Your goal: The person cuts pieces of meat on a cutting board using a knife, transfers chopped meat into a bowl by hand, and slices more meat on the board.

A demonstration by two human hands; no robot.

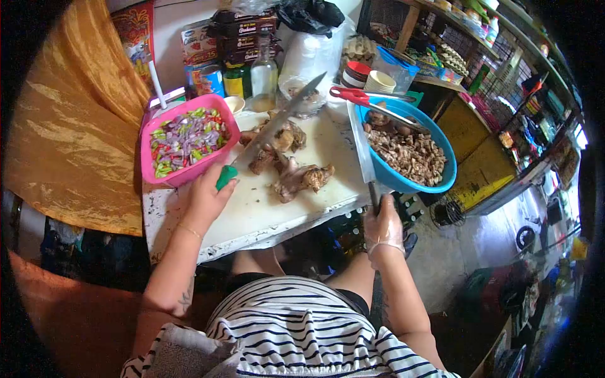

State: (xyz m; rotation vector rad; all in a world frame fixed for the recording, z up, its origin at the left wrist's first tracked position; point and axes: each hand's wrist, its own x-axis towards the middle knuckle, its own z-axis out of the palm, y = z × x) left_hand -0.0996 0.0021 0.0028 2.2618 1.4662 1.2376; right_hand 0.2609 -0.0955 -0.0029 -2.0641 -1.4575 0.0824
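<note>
My left hand (207, 196), bare, is wrapped round the green handle of a long knife (282, 120), its blade slanting up and right over the board. My right hand (384, 225), in a clear plastic glove, grips the dark handle of a second knife (360, 145). That blade points away from me, beside the blue basin (449, 179). Several browned chunks of meat (302, 177) lie on the white cutting board (252, 217) between the hands. Chopped meat (408, 156) fills much of the basin, and tongs with red grips (350, 95) rest across its rim.
At the left, a pink tub (234, 126) holds sliced onions and peppers. Behind the board stand a glass bottle (264, 75), cans, stacked boxes (246, 31) and bowls (380, 82). A gold curtain (75, 126) hangs at the left; shelves line the right.
</note>
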